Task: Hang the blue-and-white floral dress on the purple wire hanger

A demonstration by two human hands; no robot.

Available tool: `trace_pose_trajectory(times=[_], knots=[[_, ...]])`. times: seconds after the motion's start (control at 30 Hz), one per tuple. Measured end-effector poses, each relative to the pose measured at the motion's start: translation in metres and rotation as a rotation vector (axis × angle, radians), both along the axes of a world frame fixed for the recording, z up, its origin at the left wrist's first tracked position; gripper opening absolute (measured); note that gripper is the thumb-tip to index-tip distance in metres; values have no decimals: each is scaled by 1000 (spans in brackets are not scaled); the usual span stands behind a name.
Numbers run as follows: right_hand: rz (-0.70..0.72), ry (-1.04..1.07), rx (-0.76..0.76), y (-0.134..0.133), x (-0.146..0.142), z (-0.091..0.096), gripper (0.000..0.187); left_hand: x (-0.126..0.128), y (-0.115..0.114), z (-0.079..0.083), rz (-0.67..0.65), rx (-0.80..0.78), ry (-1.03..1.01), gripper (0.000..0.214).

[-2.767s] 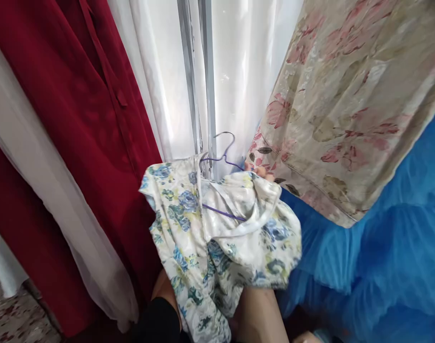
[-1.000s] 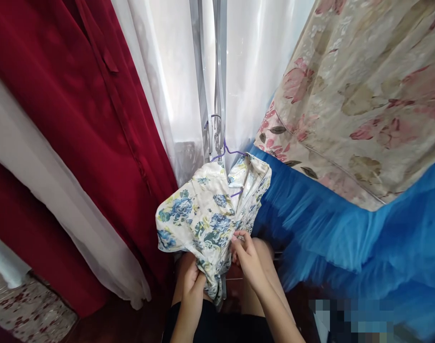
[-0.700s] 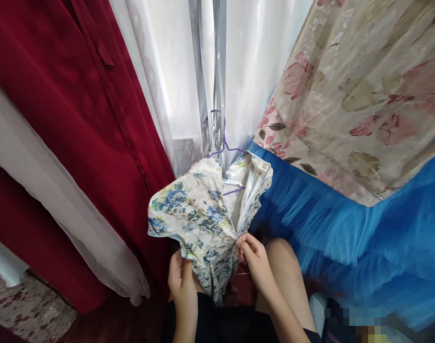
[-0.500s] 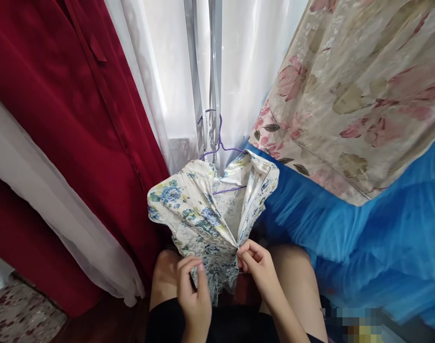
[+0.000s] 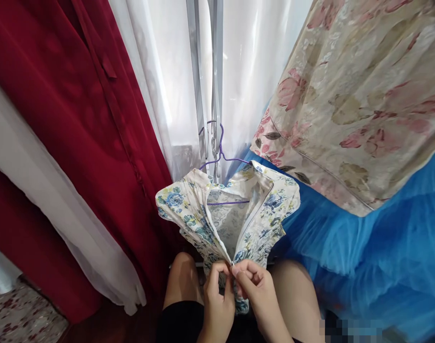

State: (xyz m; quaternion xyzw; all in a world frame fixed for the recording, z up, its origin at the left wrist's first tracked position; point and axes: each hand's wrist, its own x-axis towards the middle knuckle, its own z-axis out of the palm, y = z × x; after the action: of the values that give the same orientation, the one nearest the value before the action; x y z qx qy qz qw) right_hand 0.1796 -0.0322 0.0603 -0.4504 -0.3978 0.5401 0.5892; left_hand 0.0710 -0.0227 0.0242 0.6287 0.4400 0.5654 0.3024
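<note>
A white floral dress (image 5: 189,216) with blue and yellow flowers hangs on a purple hanger (image 5: 222,155) in front of me. Its zipper (image 5: 249,224) is parted from the neckline down to a low point, forming a V. Right at that point, my right hand (image 5: 255,283) pinches the zipper between thumb and fingers; a pull tab, if there, is hidden by the fingertips. Close beside it, my left hand (image 5: 219,290) has its thumb and fingers closed on the dress fabric along the left zipper edge. The lower part of the dress is mostly behind my hands, between my knees.
Grey metal bars (image 5: 217,71) rise behind the hanger, before a white curtain-like cloth (image 5: 253,57). Red fabric (image 5: 96,157) hangs on the left. On the right hang a beige flowered cloth (image 5: 346,105) and blue tulle (image 5: 349,252).
My left hand has moved right and closed on the fabric next to my right hand. The dress front is spread wider, and my right hand with the zipper sits slightly lower.
</note>
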Motion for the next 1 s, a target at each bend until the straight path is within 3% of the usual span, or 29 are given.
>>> trace_pose_trajectory(times=[0.17,0.57,0.67,0.77,0.87,0.93,1.0], knots=[[-66,53,47,23,4,28,38,5,-1,-6,-44,18,26,19],[-38,48,225,103,17,143,22,0,-8,-1,-58,146,134,23],[-77,36,256,107,21,157,21,0,-12,-11,-94,164,132,22],[-70,11,315,102,23,159,20,-4,-8,-16,-102,137,124,23],[-37,-37,359,89,22,148,16,-13,3,4,-189,70,171,23],[-40,-67,353,79,23,139,16,-20,15,33,-212,99,191,20],[-50,-85,339,70,24,133,17,-26,31,72,-139,194,189,13]])
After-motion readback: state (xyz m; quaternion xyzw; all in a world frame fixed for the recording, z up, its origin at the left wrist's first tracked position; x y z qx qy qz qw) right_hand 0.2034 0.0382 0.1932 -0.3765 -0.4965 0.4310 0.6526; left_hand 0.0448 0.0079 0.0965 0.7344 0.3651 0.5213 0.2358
